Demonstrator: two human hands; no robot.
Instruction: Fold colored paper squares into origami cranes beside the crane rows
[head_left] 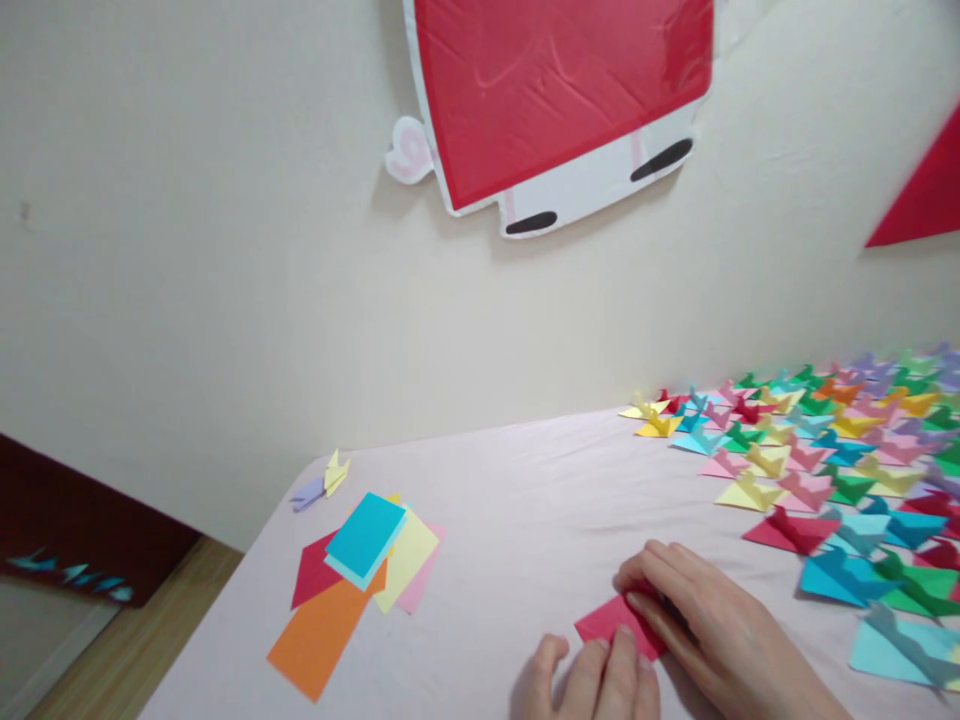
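A small sheet of red paper [601,620] lies on the cloth-covered table at the lower middle right, partly covered by my hands. The fingertips of my left hand [600,685] press down on its near edge, with the thumb out to the side. My right hand [701,615] has its fingers bent together over the right side of the paper, gripping it there. Whether the paper is folded under the fingers is hidden. Left of my hands is a loose pile of coloured paper, with a blue sheet [367,533] on top and an orange sheet [319,640] sticking out toward me.
Rows of folded paper birds [806,490] in many colours fill the table's right side. Two narrow folded pieces, one yellow [335,475] and one purple [309,493], lie at the far left corner. The wall behind carries a red and white cutout [562,100].
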